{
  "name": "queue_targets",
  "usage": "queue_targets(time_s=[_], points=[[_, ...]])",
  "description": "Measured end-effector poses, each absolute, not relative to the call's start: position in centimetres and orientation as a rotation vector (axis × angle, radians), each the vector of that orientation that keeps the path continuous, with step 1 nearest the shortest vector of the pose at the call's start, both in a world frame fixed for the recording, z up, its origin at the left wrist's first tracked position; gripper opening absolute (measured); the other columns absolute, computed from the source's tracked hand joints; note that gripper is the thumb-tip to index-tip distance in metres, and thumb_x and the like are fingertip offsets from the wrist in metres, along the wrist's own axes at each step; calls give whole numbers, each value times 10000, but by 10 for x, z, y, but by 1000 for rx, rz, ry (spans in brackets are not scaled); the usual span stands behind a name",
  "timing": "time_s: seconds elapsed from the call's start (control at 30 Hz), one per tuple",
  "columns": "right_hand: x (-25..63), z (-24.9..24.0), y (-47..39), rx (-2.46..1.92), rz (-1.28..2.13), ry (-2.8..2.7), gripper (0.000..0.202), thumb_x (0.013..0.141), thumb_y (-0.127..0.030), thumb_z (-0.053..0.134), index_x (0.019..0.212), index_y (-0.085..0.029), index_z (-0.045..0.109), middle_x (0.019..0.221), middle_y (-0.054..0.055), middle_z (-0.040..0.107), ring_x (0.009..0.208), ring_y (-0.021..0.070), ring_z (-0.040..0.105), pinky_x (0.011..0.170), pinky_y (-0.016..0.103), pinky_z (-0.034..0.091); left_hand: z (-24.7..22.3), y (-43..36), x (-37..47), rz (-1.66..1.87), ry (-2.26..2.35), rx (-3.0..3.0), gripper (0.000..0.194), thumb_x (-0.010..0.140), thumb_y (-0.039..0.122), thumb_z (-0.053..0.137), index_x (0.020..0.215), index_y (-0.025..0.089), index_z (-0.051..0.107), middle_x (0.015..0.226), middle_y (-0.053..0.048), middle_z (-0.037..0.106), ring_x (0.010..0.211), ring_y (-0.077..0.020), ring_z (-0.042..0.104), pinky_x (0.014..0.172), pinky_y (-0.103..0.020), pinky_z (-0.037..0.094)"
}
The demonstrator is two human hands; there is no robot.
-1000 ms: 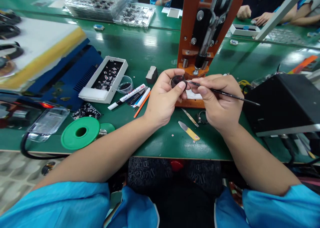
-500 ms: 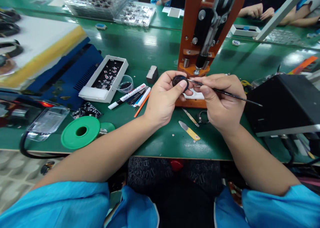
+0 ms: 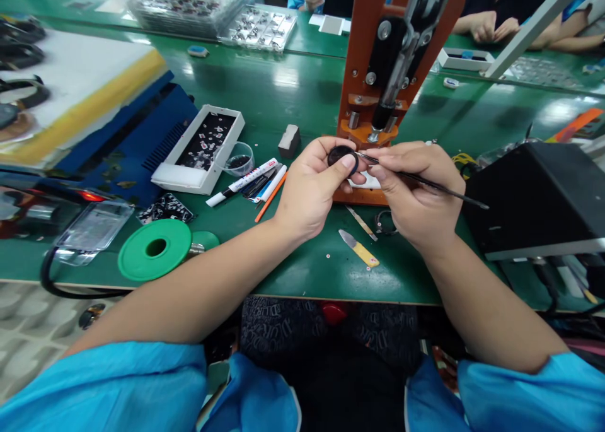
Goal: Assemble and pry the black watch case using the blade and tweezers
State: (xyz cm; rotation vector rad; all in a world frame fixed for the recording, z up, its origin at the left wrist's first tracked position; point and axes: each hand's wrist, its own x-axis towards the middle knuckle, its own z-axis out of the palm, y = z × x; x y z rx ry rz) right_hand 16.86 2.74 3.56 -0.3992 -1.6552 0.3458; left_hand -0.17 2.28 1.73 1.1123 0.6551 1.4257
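Round black piece: I see it held up in front of the orange press, above the green table, its face tilted towards my view. Being round, it shows me no long axis, so I take my line from its right edge. The left hand is the nearer one, in contact with it: thumb across the near face and lower right rim, other fingers behind, pinched closed on it.

The right hand comes in from the other side, its fingertips just beside that right edge. Thumb and fingers are closed around a slim dark tool, whose long axis slopes from the piece down and out to the right, past the hand. I judge that the tip's line to that edge matters most here; I can't tell from my view whether they touch.

Farther out, a yellow-handled blade lies on the table below, between the forearms. I have the pens to the left of the left hand, and a black box beyond the right one.
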Motion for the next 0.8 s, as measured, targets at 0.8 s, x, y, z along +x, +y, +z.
queue_targets(time_s=[0.8], points=[[170,34,27,-378,414,-1641,151,967,-94,801,1011,-238,790,1015,18,782,992,249,807,872,410,684,16,23,-1,1429,557,1085,422,901,430,928,1099,213,624,875,34,725,726,-77,723,626,-170,565]])
